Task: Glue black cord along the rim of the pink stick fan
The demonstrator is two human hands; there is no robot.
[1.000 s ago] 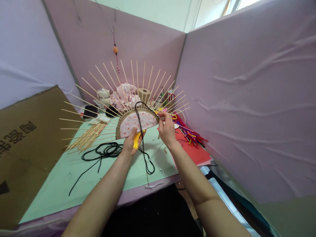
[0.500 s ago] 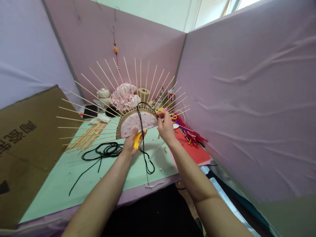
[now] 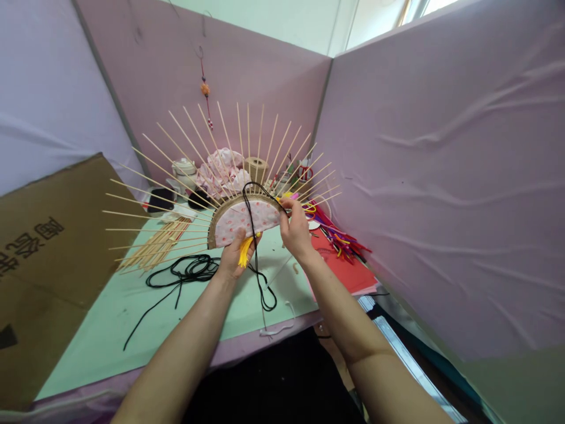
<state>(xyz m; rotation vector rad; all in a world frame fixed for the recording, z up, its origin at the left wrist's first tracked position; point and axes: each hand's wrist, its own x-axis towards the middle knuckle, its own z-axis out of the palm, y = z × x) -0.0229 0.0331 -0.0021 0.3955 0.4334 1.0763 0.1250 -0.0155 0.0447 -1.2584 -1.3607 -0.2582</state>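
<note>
A half-round cardboard fan [image 3: 232, 224], faced with white cloth with pink spots, is held up over the table. Thin wooden sticks [image 3: 194, 127] spread from its curved edge like rays. My left hand [image 3: 231, 258] grips its straight lower edge, thumb on the cloth. A yellow tassel [image 3: 245, 252] hangs at that hand. At the fan's right end, my right hand [image 3: 296, 232] has its fingers closed on a black cord [image 3: 250, 215]. The cord loops over the curved rim and drops across the cloth to the table. The right fingertips are partly hidden.
Coiled black cord [image 3: 194, 269] and a bundle of sticks [image 3: 156, 244] lie at left on the green tabletop [image 3: 106, 330]. Red sheets [image 3: 348, 274] and coloured pipe cleaners [image 3: 338, 232] are at right. Pink cloth [image 3: 223, 171] and a twine roll [image 3: 256, 168] stand behind. Cardboard [image 3: 57, 253] leans left.
The fan's sticks have shifted very slightly as it tilts a little. My right hand has moved barely, still at the fan's right end with the cord.
</note>
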